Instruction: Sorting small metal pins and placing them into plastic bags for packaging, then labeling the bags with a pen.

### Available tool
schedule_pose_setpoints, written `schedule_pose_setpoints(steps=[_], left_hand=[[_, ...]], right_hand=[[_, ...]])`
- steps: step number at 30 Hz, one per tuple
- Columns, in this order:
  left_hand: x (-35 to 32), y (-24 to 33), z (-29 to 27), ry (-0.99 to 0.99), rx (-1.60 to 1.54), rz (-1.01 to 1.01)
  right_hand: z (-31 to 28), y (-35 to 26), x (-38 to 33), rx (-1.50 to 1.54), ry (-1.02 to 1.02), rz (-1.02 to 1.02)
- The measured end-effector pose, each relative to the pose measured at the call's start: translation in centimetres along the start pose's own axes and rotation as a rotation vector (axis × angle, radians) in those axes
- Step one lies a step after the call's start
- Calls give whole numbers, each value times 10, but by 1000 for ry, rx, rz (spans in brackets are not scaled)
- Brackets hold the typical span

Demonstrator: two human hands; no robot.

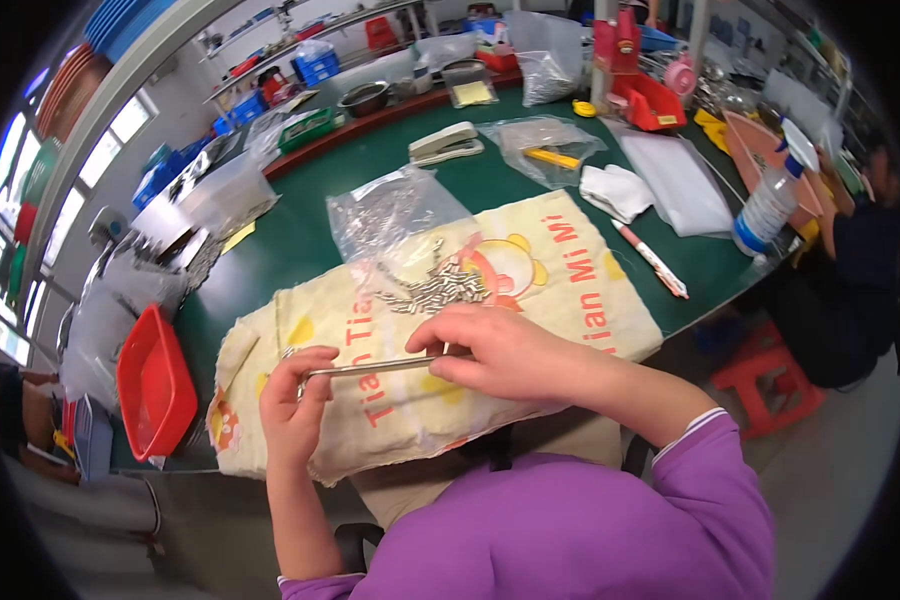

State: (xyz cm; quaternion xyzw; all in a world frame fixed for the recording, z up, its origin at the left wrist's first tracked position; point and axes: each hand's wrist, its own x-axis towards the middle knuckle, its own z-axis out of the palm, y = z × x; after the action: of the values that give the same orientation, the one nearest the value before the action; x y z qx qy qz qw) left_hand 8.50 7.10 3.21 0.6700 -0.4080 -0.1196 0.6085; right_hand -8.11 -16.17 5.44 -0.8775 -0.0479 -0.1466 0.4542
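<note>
A thin, straight silvery metal bar (375, 368) stretches between my hands above the yellow printed cloth (530, 385). At its left end, the thumb and fingers of my left hand (300, 395) are closed in a pinch. My right hand (495, 350) grips the other end, with bent fingers hiding that tip. Just beyond my hands lies a loose pile of short, shiny metal pins (440, 288) on the cloth. Behind the pile, a clear plastic bag (395, 210) holds more small metal pieces, its mouth toward the pins.
A red tray (157, 385) sits at the left table edge. Farther back are a beige stapler (445, 143) and a bag with a yellow tool (552, 158). To the right lie a white cloth (617, 192), a marker (652, 260) and a spray bottle (770, 205). A co-worker (845, 270) sits at right.
</note>
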Motion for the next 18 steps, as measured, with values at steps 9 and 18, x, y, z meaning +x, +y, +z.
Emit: schedule_pose_setpoints(steps=[9, 18], left_hand=[[-1, 0, 22, 3, 158, 139], [6, 8, 75, -183, 348, 245]], right_hand=[[-71, 37, -202, 543, 888, 239], [-67, 181, -365, 1356, 1687, 856]])
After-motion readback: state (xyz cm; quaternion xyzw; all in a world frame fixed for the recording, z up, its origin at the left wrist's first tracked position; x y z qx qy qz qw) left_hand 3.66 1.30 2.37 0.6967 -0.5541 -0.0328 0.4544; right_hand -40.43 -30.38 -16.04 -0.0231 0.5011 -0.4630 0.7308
